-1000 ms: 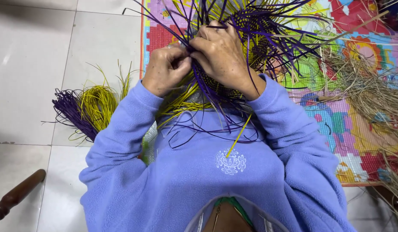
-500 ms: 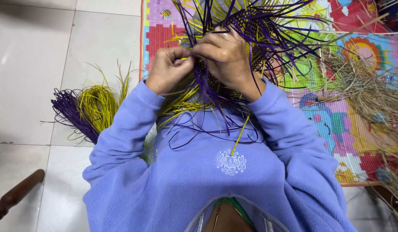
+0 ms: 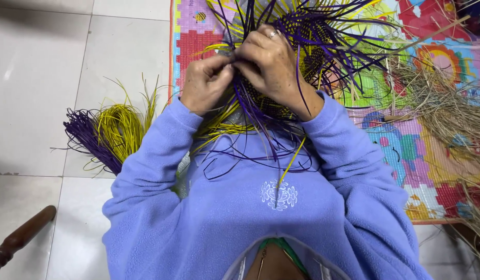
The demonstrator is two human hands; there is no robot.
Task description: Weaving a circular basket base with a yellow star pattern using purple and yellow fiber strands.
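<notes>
- Over our lap, we hold a half-woven basket of purple and yellow strips, its loose ends fanning out in every direction above the play mat.
- Our left hand is curled shut, its grip pinching strips at the near edge of the weave.
- Our right hand is also closed, fingers folded over the same spot and touching the left hand's fingertips; a ring shows on 1 finger.
- Several purple and yellow strips trail down from the weave across the chest of our lilac fleece top.
- To our left, a coiled bundle of yellow strips lies on the white tiled floor, with a bundle of purple strips touching it on its outer side.
- To our right, a heap of dry straw-coloured fibre rests on the colourful foam play mat.
- A dark turned wooden leg juts in at the lower left corner.
</notes>
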